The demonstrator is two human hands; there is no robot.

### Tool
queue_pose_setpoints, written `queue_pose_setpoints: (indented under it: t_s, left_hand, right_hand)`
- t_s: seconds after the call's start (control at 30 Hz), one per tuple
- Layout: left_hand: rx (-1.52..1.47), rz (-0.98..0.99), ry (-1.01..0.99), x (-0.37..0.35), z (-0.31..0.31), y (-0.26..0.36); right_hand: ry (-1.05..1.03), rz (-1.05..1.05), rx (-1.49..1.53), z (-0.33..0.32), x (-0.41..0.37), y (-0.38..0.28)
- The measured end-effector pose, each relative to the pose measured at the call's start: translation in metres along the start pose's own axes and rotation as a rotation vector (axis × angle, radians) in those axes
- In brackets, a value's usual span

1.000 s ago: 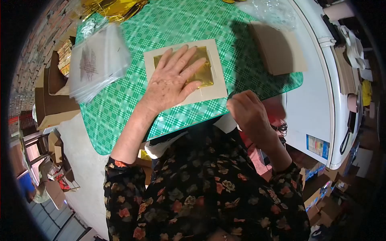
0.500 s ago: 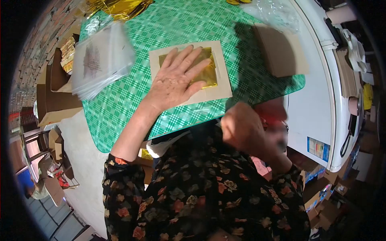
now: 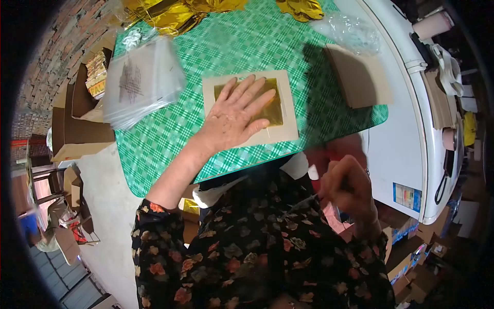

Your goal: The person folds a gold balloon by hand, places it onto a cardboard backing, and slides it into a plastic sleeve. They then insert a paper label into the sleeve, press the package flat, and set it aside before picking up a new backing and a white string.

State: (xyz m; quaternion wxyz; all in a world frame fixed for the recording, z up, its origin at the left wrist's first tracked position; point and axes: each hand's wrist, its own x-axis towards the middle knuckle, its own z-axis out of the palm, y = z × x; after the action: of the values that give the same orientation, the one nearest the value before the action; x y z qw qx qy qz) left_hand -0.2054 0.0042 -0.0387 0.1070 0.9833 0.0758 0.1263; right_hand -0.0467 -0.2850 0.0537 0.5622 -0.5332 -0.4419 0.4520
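Note:
My left hand lies flat with fingers stretched over a gold foil piece, which rests on a beige cardboard sheet. The palm and fingers hide part of the foil. Off the table's front edge, in front of my body, my right hand is closed. A faint thin line runs from its fingertips across the floral shirt, too fine to name.
A green checked tablecloth covers the table. Clear plastic bags are stacked at the left, beside open cardboard boxes. Brown cardboard sheets lie at the right. Gold foil and crumpled clear plastic sit at the back.
My right hand has moved right and down, away from the table edge. My left hand stays flat on the foil. The whole view has shifted, showing more of the table's back.

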Motion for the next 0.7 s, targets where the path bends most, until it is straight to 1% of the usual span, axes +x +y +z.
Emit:
queue_pose_setpoints:
  t_s: [0.1, 0.13, 0.23, 0.27, 0.33, 0.37, 0.43, 0.57, 0.7]
  left_hand:
    - [-0.035, -0.009, -0.007, -0.014, -0.007, 0.016]
    - [-0.034, -0.014, -0.013, -0.018, -0.013, 0.021]
    - [-0.061, -0.036, 0.02, -0.028, -0.029, 0.034]
    - [-0.085, -0.048, 0.036, -0.033, -0.037, 0.037]
    - [-0.128, -0.045, 0.083, -0.047, -0.049, 0.04]
    - [-0.148, -0.053, 0.058, -0.059, -0.051, 0.04]
    - [-0.182, -0.069, 0.012, -0.088, -0.056, 0.04]
    - [-0.146, -0.18, -0.038, -0.136, -0.057, 0.046]
    - [-0.134, -0.248, -0.005, -0.143, -0.056, 0.053]
  right_hand:
    - [0.184, 0.051, -0.537, -0.01, -0.01, 0.012]
    - [0.142, 0.026, -0.671, -0.019, -0.014, 0.024]
    - [0.154, -0.029, -0.856, -0.018, -0.009, 0.049]
    - [0.133, -0.173, -0.973, -0.024, -0.008, 0.067]
    - [0.071, -0.213, -1.102, -0.024, -0.005, 0.076]
    - [0.041, -0.235, -1.167, -0.024, -0.003, 0.08]
    - [0.035, -0.296, -1.143, -0.026, 0.001, 0.092]
    - [0.023, -0.387, -1.043, -0.019, 0.018, 0.097]
    - [0.006, -0.417, -1.068, -0.013, 0.028, 0.096]
